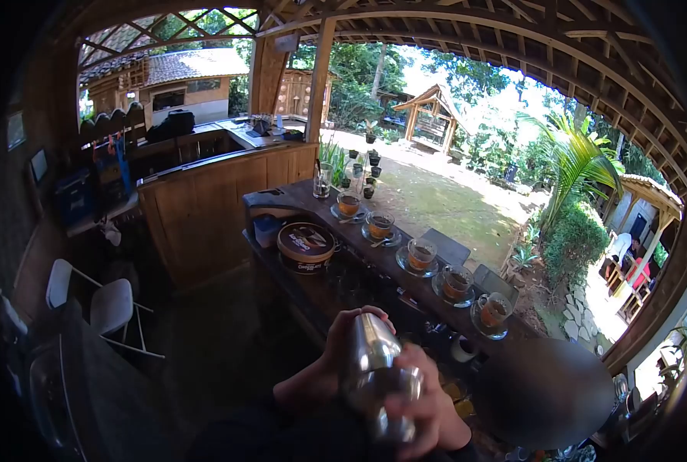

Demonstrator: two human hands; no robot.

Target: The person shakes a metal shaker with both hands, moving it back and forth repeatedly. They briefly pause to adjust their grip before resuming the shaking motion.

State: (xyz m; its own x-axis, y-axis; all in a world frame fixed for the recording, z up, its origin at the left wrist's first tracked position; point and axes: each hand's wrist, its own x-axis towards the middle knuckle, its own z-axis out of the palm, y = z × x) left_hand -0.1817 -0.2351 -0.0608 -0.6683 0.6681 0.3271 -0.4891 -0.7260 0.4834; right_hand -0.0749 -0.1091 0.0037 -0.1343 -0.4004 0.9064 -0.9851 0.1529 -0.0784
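A shiny metal cocktail shaker (376, 339) is held tilted in front of me, its wide base pointing up and away and its narrow end low and toward me. My left hand (342, 327) wraps round the base end from the left. Fingers of my right hand (427, 396) close round the shoulder and cap end, slightly smeared by motion. Beyond the shaker, glass cups of amber-brown drink stand on glass saucers in a row along the wooden counter (289, 192). The nearest cup (494, 310) is at the right; another cup (457, 285) sits beside it.
A round brown tub (306, 245) stands on the lower shelf. A tall glass (322, 183) holding utensils is at the counter's far end. A white folding chair (112, 306) is on the left. At lower right a large blurred dark shape (544, 393) cannot be made out.
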